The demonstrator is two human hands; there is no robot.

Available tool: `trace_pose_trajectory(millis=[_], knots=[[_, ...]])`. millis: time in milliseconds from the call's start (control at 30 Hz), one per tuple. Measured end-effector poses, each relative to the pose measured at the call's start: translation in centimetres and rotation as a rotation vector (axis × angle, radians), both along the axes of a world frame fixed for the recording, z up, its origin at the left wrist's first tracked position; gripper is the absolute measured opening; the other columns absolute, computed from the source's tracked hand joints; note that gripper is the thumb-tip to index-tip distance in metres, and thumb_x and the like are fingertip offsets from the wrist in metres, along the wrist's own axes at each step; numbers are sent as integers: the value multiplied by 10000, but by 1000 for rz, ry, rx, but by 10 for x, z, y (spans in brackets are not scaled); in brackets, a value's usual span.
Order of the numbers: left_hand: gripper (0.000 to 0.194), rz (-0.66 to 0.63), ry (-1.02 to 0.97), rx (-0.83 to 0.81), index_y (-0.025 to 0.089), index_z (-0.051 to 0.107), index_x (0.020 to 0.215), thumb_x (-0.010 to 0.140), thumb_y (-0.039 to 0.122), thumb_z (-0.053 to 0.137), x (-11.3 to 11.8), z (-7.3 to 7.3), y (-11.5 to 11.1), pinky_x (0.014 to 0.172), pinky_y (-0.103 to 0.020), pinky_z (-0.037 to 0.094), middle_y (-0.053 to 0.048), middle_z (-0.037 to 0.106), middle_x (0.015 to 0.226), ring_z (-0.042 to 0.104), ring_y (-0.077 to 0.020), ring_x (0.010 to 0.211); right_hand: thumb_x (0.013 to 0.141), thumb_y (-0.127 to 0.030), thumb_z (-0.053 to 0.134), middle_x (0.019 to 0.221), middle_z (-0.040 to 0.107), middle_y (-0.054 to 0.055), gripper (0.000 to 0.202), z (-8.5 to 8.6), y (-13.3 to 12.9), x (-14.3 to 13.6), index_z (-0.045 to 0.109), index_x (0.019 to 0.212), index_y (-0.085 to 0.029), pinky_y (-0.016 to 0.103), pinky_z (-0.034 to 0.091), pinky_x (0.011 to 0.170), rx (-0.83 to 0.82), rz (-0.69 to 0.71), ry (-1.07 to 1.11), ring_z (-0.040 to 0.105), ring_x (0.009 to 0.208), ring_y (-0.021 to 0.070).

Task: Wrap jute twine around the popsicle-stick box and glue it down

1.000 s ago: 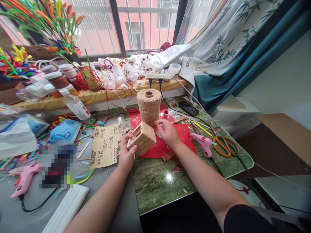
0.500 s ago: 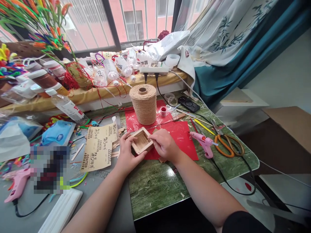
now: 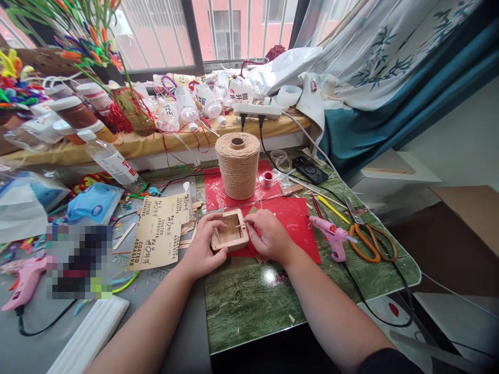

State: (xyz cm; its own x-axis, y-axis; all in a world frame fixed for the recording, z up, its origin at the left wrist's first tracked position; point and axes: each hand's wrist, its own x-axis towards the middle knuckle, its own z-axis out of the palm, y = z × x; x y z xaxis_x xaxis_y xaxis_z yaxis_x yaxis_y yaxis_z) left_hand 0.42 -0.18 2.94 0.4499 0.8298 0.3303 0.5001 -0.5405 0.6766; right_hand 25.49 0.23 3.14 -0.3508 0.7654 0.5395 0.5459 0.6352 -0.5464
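Note:
A small square wooden box with an open top sits low over the red sheet. My left hand is closed round its left side, fingers over the rim and thumb along the front. At the box's right edge is my right hand, its fingers pinching a thin light stick that reaches over the rim. Behind the box stands a large spool of twine. Sheets of sandpaper lie left of my left hand, with wooden sticks beside them.
Right of my hands lie a pink glue gun, orange-handled scissors, a yellow pen and a black phone. Another pink glue gun is at far left. Bottles and a power strip line the windowsill.
The box has turned in my left hand so its front edge lies more level. My right hand has shifted slightly, and the thin stick now shows over the rim. The whole view has shifted a little.

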Motion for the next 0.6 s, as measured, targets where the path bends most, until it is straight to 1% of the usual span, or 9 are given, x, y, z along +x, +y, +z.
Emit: trace_pose_trajectory(millis=[67,133,200,233,267,333,433,500,600], knots=[[463,-24,14,-1,238,536,1217,771,176,645,-1,0,0,1224,-568,356,-139,428,1549,385,-347,1491,1014,-175,523,937,647,93,163,-2,1,-1,617,1144,-204,420,480,816,-22,10,-18,586,863,262],[465,-19,34,29,235,540,1229,777,169,629,-1,2,-1,1247,-591,310,-134,406,1598,318,-355,1539,1021,-185,521,955,652,94,166,-4,2,-1,609,1159,-209,424,484,837,-40,6,-19,592,879,265],[460,-2,59,94,238,553,1228,780,161,620,1,4,-4,1254,-606,281,-118,444,1596,285,-356,1559,1023,-189,526,967,658,94,163,-5,2,-1,607,1162,-218,424,487,851,-50,-2,-12,597,893,267],[455,2,78,135,242,565,1224,780,162,625,3,5,-5,1254,-610,273,-108,484,1574,294,-356,1556,1023,-190,531,971,661,94,161,-6,3,-1,609,1160,-221,424,488,855,-50,-6,-6,599,898,267],[448,1,102,176,248,580,1221,784,170,639,5,7,-7,1250,-611,270,-98,529,1541,322,-356,1542,1022,-189,537,977,664,94,159,-6,3,-1,610,1159,-222,422,490,858,-51,-9,0,601,901,267],[429,-17,158,255,262,614,1224,805,213,690,9,8,-10,1235,-604,276,-78,632,1439,432,-350,1471,1018,-180,544,981,671,96,153,-7,4,-1,618,1146,-218,413,492,860,-47,-10,9,606,908,264],[328,-40,237,347,295,676,1191,869,273,737,16,9,-12,1195,-576,299,-32,763,1209,606,-307,1282,1002,-151,555,951,676,86,127,-9,6,1,639,1073,-213,393,488,858,-30,9,-3,605,909,255],[215,-46,271,382,311,713,1138,928,261,708,18,10,-12,1174,-559,305,-6,798,1087,658,-274,1189,995,-135,560,926,678,76,121,-10,7,2,647,1029,-213,384,483,851,-8,24,-11,599,899,248],[163,-85,332,404,325,739,1104,973,257,672,14,18,-9,1168,-561,310,-1,808,1067,673,-264,1179,994,-128,564,931,685,75,125,-11,9,6,653,1028,-209,389,486,852,31,6,36,595,894,247]])
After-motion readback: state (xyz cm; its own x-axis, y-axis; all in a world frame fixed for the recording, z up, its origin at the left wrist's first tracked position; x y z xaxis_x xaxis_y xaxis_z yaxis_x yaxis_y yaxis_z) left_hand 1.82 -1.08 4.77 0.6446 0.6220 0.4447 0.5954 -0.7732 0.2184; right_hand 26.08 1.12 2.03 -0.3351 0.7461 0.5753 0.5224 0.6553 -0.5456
